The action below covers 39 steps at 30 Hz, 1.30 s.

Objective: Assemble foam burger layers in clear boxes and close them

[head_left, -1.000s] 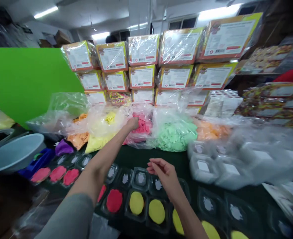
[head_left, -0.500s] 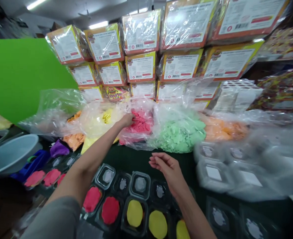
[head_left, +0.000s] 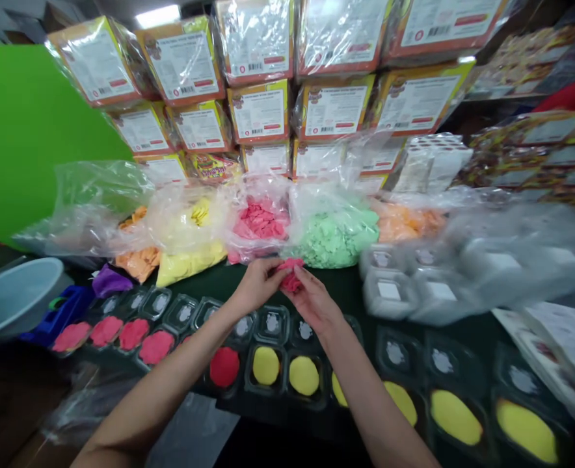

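In front of the bags, my left hand [head_left: 257,286] and my right hand [head_left: 313,301] meet around red scalloped pieces [head_left: 291,278], thin and soft-looking. Fingers of both hands are closed on them; how many pieces there are I cannot tell. Behind my hands stands an open clear bag of red pieces [head_left: 259,221]. Below them runs a row of clear plastic containers with raised lids. One holds a red scalloped piece [head_left: 224,366] on top, and those to its right show yellow round pieces [head_left: 267,365]. Containers further left have pinkish-red pieces [head_left: 134,333].
Bags of green pieces [head_left: 341,237], yellow pieces [head_left: 190,260] and orange pieces [head_left: 409,222] line the back. Wrapped boxes [head_left: 258,110] are stacked behind. Stacked clear containers [head_left: 389,292] stand right; a pale blue basin [head_left: 19,296] and a blue tape dispenser [head_left: 66,318] sit left.
My left hand has come out of the bag of red pieces and back towards me with red pieces. It has met my right hand, which now also grips them. The view has shifted.
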Tool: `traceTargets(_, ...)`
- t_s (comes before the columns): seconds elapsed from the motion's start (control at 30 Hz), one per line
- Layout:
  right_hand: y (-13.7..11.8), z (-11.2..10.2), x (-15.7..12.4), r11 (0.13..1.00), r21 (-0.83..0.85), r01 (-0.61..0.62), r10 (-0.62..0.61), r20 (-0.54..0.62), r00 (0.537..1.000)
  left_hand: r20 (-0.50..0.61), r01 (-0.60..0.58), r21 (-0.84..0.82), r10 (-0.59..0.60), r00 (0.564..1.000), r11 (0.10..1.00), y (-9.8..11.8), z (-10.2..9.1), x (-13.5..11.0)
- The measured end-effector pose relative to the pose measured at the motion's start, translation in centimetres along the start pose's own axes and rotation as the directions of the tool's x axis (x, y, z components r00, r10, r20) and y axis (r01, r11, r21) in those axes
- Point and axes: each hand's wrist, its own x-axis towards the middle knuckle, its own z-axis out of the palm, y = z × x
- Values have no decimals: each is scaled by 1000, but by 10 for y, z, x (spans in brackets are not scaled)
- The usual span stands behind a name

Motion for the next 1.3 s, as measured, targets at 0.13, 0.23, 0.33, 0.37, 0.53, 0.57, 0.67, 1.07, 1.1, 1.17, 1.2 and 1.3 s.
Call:
traceTargets(0.13,2,-27,-42,998,-51,-33,28,-96,995,-54,128,-312,-152,987,941,0,7,-24)
traceTargets(0.23,-6,-46,-70,997,-75,-16,4,-156,988,-50,169,-345,-198,979,923,5,16,-55)
traceTargets(0.33,-17,-63,-91,995,-90,-31,10,-223,975,142,279,-288,-247,958,916,9,37,-93)
traceTargets(0.37,-20,-67,-97,994,-99,-39,15,-237,971,194,307,-265,-261,946,914,9,46,-104)
traceTargets(0.53,-29,-78,-120,992,-122,-35,3,-256,967,209,233,-36,-221,953,972,4,75,-129)
traceTargets(0.57,-31,-79,-124,991,-127,-37,3,-256,967,205,220,-14,-213,955,975,3,74,-129)
traceTargets(0.67,-35,-83,-135,990,-140,-29,-7,-249,969,139,247,-25,-241,960,969,2,55,-128)
traceTargets(1.07,-3,-68,-136,984,-118,-131,106,-198,975,21,161,549,-206,978,820,-24,39,-157)
traceTargets(1.1,-1,-68,-136,983,-114,-141,116,-203,972,-3,141,587,-172,985,797,-26,41,-159)
traceTargets(1.17,4,-67,-135,982,-106,-157,133,-207,969,-12,117,602,-138,990,790,-29,45,-164)
traceTargets(1.2,6,-66,-134,981,-100,-163,140,-205,969,-4,110,589,-133,991,801,-28,46,-165)
traceTargets(1.3,11,-64,-130,980,-97,-173,154,-184,971,-28,105,509,-106,994,854,-19,48,-162)
